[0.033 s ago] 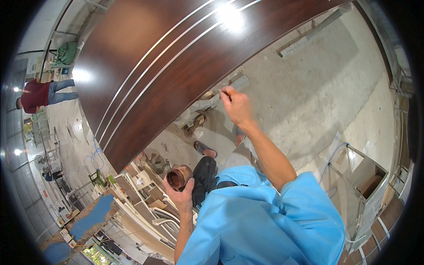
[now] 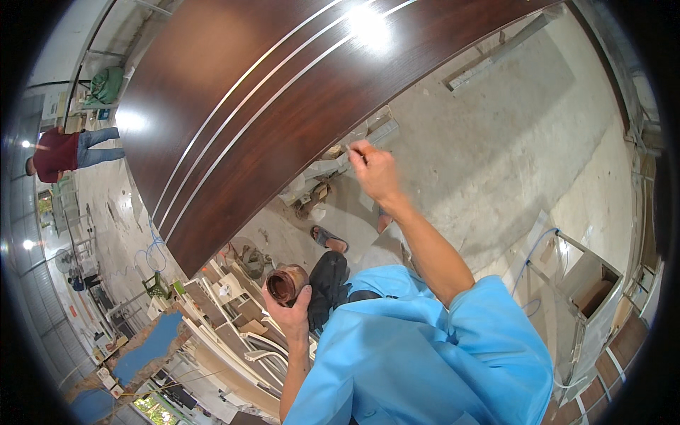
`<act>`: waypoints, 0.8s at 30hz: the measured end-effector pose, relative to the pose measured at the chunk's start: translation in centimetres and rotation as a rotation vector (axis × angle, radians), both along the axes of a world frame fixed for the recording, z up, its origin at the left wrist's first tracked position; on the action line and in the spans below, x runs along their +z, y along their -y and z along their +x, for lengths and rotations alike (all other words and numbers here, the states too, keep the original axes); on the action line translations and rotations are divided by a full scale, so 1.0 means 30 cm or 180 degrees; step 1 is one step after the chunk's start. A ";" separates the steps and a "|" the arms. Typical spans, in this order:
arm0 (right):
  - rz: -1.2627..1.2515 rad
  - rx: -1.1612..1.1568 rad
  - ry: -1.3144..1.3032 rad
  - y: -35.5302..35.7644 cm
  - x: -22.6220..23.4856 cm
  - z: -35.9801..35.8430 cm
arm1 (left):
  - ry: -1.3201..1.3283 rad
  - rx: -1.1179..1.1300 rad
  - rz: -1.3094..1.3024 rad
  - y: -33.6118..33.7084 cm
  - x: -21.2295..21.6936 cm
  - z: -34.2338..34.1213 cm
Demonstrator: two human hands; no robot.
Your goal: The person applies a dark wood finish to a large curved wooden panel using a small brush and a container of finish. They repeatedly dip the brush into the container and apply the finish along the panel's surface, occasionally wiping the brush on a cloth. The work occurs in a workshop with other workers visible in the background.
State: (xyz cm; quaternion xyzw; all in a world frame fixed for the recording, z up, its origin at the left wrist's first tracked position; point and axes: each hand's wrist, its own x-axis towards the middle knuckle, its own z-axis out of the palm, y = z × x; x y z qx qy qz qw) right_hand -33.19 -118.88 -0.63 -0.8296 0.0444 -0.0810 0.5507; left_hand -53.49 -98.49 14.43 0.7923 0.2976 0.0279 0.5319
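Clutter crowds the lower left: white frame pieces [image 2: 234, 333] stacked beside a blue sheet [image 2: 152, 347] on the floor, with a green crate [image 2: 157, 285] near the lower corner of the big brown door panel [image 2: 283, 106]. That panel, crossed by three pale strips, fills the upper middle, and scrap pieces [image 2: 319, 184] lie along its right edge on the concrete floor [image 2: 510, 127]. A person in a red shirt [image 2: 60, 152] stands well apart at the far left. An open wooden box [image 2: 591, 287] sits at the right.

The left hand [image 2: 290, 312] is clenched around a small brown tin [image 2: 285, 283], below the panel's lower corner. The right hand [image 2: 372, 170] pinches a thin brush [image 2: 352, 151] just beside the panel's right edge.

Compared with the earlier frame, nothing has visibly moved.
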 end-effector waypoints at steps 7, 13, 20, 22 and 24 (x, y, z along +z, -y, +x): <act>0.0131 -0.0053 0.0206 -0.022 0.015 -0.008 | -0.0005 0.0007 -0.0021 -0.010 -0.001 -0.003; 0.0044 -0.0497 -0.0244 0.054 0.008 0.035 | -0.0024 0.0051 0.0010 -0.029 -0.012 -0.021; -0.0052 0.0191 -0.0243 -0.063 0.030 -0.039 | 0.0026 0.0069 0.0043 -0.045 -0.021 -0.029; 0.0095 0.0265 -0.0261 -0.067 0.026 -0.040 | 0.0032 0.0087 0.0043 -0.048 -0.021 -0.031; -0.0001 -0.0039 -0.0176 -0.041 0.016 -0.021 | 0.0041 0.0089 0.0067 -0.051 -0.020 -0.035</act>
